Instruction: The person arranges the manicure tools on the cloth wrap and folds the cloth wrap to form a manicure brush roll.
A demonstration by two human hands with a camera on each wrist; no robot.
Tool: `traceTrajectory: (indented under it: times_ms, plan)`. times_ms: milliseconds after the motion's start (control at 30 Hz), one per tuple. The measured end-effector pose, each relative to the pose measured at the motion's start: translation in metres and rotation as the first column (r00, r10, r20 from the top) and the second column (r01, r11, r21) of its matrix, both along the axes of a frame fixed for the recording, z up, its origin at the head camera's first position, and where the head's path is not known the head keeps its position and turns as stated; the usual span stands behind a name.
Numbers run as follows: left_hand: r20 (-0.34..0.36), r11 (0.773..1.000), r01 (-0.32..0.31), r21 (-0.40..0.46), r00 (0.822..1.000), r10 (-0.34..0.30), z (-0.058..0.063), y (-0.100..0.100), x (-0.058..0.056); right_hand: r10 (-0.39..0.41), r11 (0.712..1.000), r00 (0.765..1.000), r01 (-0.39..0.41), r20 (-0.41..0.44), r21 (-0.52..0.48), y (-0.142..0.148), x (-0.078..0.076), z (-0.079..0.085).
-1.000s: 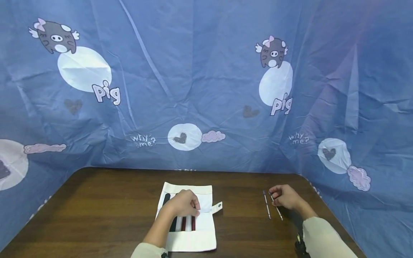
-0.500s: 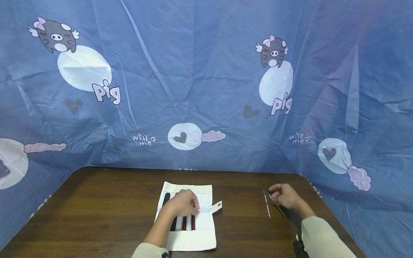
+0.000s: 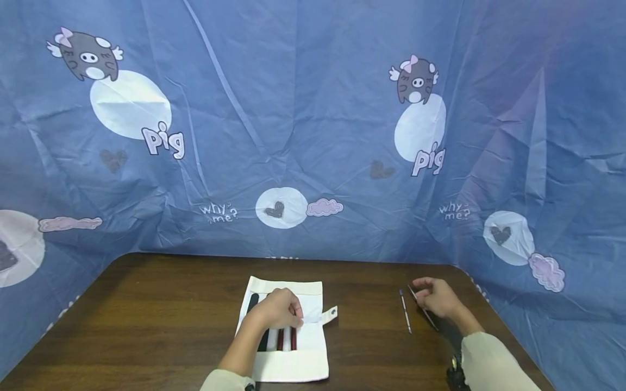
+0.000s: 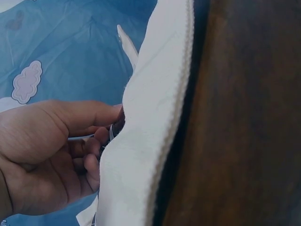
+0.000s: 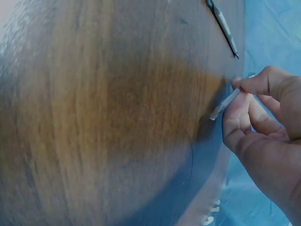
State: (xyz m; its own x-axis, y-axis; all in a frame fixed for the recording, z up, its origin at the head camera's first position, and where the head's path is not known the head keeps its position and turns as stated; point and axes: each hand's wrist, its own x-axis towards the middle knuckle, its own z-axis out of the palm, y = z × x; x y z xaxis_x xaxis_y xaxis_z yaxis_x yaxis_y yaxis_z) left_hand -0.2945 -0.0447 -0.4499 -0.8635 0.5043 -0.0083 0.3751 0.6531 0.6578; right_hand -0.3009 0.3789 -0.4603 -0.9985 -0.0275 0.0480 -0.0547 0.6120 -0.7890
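An opened cream fabric pouch lies at the front middle of the table. Its pocket holds black sticks and dark red sticks. Over it, my left hand pinches the top of the rightmost dark red stick between thumb and fingertips; the left wrist view shows the thumb at the pocket's edge. To the right, my right hand pinches a slim pale stick near its far end, and the stick slants under the palm. Left of it lies a similar thin stick with a blue end.
The pouch's snap strap sticks out to the right. A dark wooden table with rounded far corners carries everything. Behind it and at both sides hangs a blue printed cloth.
My right hand has taken the right-hand slim pale stick in a pinch and shifted it slightly to the right, turning it to a steeper slant. My left hand and the pouch stay as they were.
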Motion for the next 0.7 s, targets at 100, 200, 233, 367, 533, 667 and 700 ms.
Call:
traceTrajectory:
  times_ms: [100, 200, 233, 367, 533, 667, 700]
  plan:
    - [0.003, 1.0, -0.004, 0.0, 1.0, 0.004, 0.001, 0.0, 0.001, 0.03, 0.998, 1.0, -0.03, -0.007, -0.055, 0.003, 0.001, -0.001]
    - [0.002, 1.0, -0.001, 0.0, 1.0, 0.001, 0.001, 0.0, 0.001, 0.05, 0.991, 0.999, -0.052, -0.014, -0.12, 0.005, 0.001, -0.001]
    - [0.002, 1.0, 0.001, 0.0, 1.0, -0.001, 0.001, 0.0, 0.001, 0.052, 0.99, 0.999, -0.053, -0.017, -0.132, 0.006, 0.001, -0.001]
    - [-0.013, 1.0, 0.009, -0.002, 1.0, -0.009, 0.0, 0.0, 0.0, 0.034, 0.984, 0.999, -0.037, -0.021, -0.172, 0.007, 0.003, 0.001]
    - [-0.019, 1.0, 0.001, -0.001, 1.0, -0.002, -0.001, 0.0, -0.001, 0.023, 0.977, 1.0, -0.026, -0.015, -0.214, 0.005, 0.003, 0.007]
    - [-0.014, 1.0, -0.004, 0.001, 1.0, 0.004, -0.001, -0.001, 0.0, 0.023, 0.971, 0.999, -0.029, -0.027, -0.238, -0.001, 0.002, 0.014]
    - [-0.013, 1.0, -0.005, 0.002, 1.0, 0.005, -0.001, -0.002, 0.0, 0.025, 0.971, 0.999, -0.031, -0.031, -0.237, -0.004, 0.001, 0.016]
